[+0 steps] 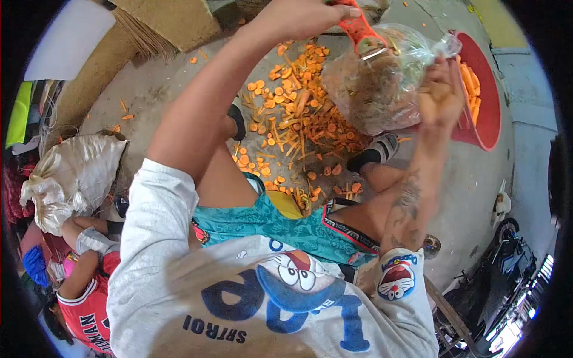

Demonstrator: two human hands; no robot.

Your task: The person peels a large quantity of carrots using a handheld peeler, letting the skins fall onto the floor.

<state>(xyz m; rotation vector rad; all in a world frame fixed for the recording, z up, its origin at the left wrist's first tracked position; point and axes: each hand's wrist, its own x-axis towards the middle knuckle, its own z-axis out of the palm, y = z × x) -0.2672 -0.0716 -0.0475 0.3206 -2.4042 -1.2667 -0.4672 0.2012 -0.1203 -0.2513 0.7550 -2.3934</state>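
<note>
Left hand (310,18) gripping an orange peeler (358,28)
Its handle-end grip is leaving the blade (374,54) exposed; the half-curled right hand (440,92) is hovering beside the plastic bag (379,89), hold unclear.

From my end I pick out a pale sack (80,176) on the floor. Above it I see broom bristles (143,30); just below it, a person in a red jersey (86,316) and a blue bundle (36,265). A motorcycle (507,262) stands well apart, to the sack's right.
</note>
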